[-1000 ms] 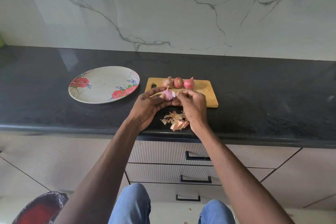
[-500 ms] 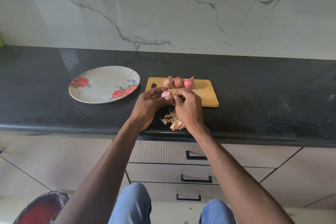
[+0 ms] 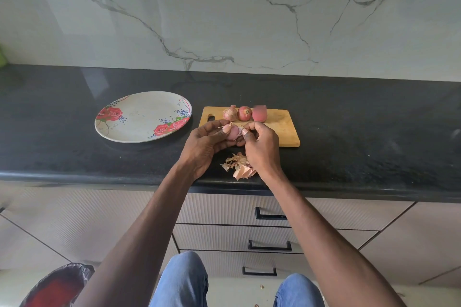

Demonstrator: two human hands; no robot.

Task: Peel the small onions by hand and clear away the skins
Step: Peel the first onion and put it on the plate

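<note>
Step in hand: peeling one small onion, mid-strip. Left hand (image 3: pixel 207 143) cradles the onion (image 3: pixel 230 131) above the counter (image 3: pixel 374 137), just in front of the cutting board (image 3: pixel 279 129); its fingers curl round the bulb. Right hand (image 3: pixel 262 143) fingers pinch a pale flap of skin at the onion's right side.

Three onions (image 3: pixel 244 113) wait in a row on the board's far edge, apparently unpeeled. Heap of skins (image 3: pixel 238 166) lies on the counter near its front edge, partly under the right wrist. Flowered plate (image 3: pixel 142 117) sits left of the board.

Next move, as I judge: draw the flap away, drop it on the heap.

Versus half a second ago: hands slightly parted, more pink flesh showing. Heap, board and plate unchanged.
</note>
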